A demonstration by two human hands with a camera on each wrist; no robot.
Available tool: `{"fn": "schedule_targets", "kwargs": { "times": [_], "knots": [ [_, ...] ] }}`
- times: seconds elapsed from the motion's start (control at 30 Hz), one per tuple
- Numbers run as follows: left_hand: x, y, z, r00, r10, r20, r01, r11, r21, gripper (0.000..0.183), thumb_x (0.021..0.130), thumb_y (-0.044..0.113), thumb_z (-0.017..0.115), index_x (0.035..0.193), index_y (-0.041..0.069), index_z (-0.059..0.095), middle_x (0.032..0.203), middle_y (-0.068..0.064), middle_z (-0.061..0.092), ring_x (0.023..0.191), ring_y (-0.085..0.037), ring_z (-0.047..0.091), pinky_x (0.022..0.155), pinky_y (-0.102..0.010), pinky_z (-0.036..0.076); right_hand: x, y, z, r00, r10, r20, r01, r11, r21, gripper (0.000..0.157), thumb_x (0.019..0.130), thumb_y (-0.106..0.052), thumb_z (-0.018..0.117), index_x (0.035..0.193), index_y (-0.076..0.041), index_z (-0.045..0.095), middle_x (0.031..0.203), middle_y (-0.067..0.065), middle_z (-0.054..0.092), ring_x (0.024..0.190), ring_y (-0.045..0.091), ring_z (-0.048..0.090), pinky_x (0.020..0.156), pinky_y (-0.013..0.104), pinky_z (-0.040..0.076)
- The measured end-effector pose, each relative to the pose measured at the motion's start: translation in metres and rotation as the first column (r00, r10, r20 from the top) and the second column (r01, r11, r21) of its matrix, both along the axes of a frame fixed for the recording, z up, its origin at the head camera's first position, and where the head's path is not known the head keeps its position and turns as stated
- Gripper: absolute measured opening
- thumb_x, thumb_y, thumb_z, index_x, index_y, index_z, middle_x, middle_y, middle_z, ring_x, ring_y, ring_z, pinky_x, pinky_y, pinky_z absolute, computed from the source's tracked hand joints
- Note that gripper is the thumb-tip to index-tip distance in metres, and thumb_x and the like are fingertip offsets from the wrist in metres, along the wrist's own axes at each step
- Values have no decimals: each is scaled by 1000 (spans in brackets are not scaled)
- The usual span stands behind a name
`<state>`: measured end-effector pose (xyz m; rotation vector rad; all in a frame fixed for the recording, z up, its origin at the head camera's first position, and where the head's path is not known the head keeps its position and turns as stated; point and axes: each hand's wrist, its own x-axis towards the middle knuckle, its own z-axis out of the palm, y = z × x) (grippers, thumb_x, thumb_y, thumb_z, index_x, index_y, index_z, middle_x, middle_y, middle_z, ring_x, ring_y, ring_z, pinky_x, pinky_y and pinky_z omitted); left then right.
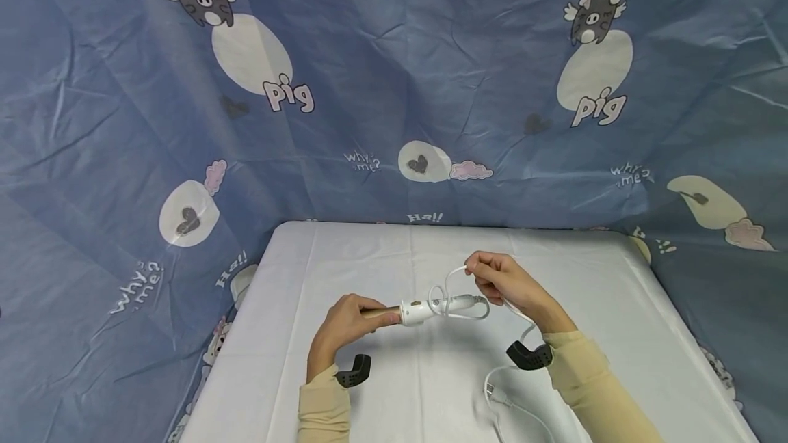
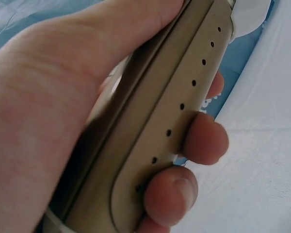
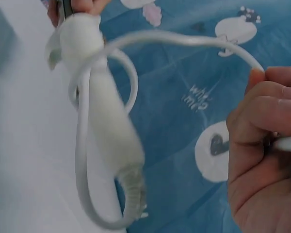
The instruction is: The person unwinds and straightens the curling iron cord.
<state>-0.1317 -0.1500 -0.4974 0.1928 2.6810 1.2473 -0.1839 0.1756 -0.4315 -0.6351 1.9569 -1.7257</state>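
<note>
My left hand (image 1: pixel 347 323) grips a hair straightener by its gold barrel (image 2: pixel 177 97), which has a row of small dark holes. The straightener's white handle (image 1: pixel 425 310) points right, held above the table. Its white cord (image 3: pixel 155 36) loops around the handle. Raised to the right of the handle's end, my right hand (image 1: pixel 507 282) pinches the cord between thumb and fingertips, and another stretch of cord passes through the curled fingers. In the right wrist view, the handle (image 3: pixel 106 111) tapers to a ribbed cord collar (image 3: pixel 131 182).
Below the right wrist, the cord's plug (image 1: pixel 495 393) and more cord lie near the front of the white-covered table (image 1: pixel 369 258). A blue patterned cloth (image 1: pixel 382 87) hangs behind and beside it. Each wrist bears a black device (image 1: pixel 354 371).
</note>
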Motion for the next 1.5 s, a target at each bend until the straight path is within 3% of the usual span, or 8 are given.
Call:
{"fn": "schedule_targets", "kwargs": {
  "times": [0.13,0.23,0.47,0.67,0.97,1.07,1.23,1.5],
  "knots": [
    [0,0,1,1000,0,-10,0,1000,-8,47,68,69,68,92,30,76,82,10,72,68,-8,63,61,-30,49,10,-3,4,999,24,-24,-24,1000,-1,25,101,-27,44,96,-6,57,53,-4,33,42,18,26,37,29,30],
    [-1,0,2,1000,3,-12,-3,1000,-14,46,68,69,69,92,30,76,81,10,71,68,-8,63,61,-30,49,17,-5,5,999,30,-33,-30,1000,-7,25,102,-26,43,96,-5,57,55,-4,34,42,13,29,36,27,31],
    [-7,2,3,1000,-15,-26,14,999,-44,46,68,71,67,91,32,75,82,12,71,69,-7,63,63,-30,49,34,-7,3,998,42,-46,-43,999,-28,35,103,-24,41,99,9,53,55,-4,34,43,10,30,36,27,29],
    [-15,3,6,998,-38,-51,34,996,-80,46,67,74,65,88,35,75,83,13,71,72,-5,62,66,-29,49,43,-6,-4,992,111,-53,-114,991,-66,24,102,-17,43,92,0,57,55,-3,30,44,16,27,35,30,25],
    [-28,4,17,997,-30,-74,21,994,-112,48,64,75,67,87,33,75,81,12,70,69,-6,60,62,-29,48,54,-3,-14,983,173,-55,-177,981,-81,22,101,-12,43,94,4,57,53,1,28,43,28,23,37,32,24],
    [-31,5,20,996,-36,-79,26,993,-117,48,64,74,67,87,33,75,82,12,70,69,-6,60,62,-29,48,58,-2,-21,983,178,-33,-180,980,-83,21,100,-12,45,93,2,58,52,8,27,42,17,27,36,30,25],
    [-35,7,24,993,-55,-101,42,991,-125,48,65,74,66,88,32,75,81,12,70,67,-7,59,62,-29,47,65,-2,-34,978,207,-17,-208,973,-104,19,100,-8,44,93,2,58,52,12,27,40,17,27,35,27,26],
    [-39,9,30,988,-66,-140,48,991,-128,44,66,74,66,85,35,74,76,14,69,65,-7,58,62,-28,47,71,-4,-47,972,229,51,-226,972,-61,21,100,-14,45,97,2,58,55,-3,34,42,5,30,36,29,22]
  ]
}}
